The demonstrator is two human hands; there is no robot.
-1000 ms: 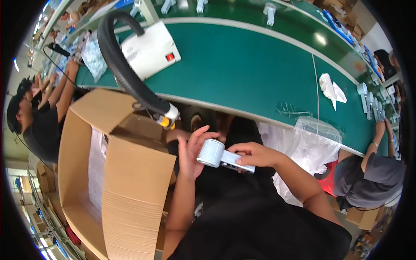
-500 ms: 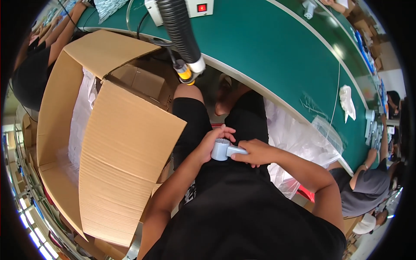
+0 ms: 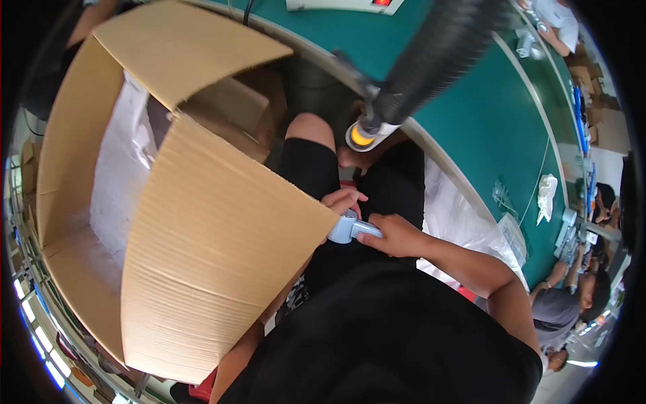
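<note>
Over my lap is a pale blue-grey plastic tool (image 3: 342, 231) with a round, cup-like head and a short handle. My right hand (image 3: 396, 236) is closed around the handle, thumb lying along it. At the head's far left side, my left hand (image 3: 344, 198) curls its fingers against the tool. A cardboard flap hides most of that hand's palm and its forearm. The open carton (image 3: 222, 229) belonging to the flap stands at my left, with white sheet lining (image 3: 121, 155) inside.
A black flexible hose (image 3: 437, 60) with a yellow-ringed end hangs over my knees, close to the hands. The green workbench (image 3: 464, 128) curves ahead and right. On it lie a white glove-like piece (image 3: 547, 197) and clear plastic. White plastic bags (image 3: 447, 209) hang beside my right leg. Other people sit farther right.
The view has shifted, so the carton flap now covers my left forearm and the hose appears farther right. The tool's head has tipped; its bristly-looking top no longer shows. The right hand keeps its grip.
</note>
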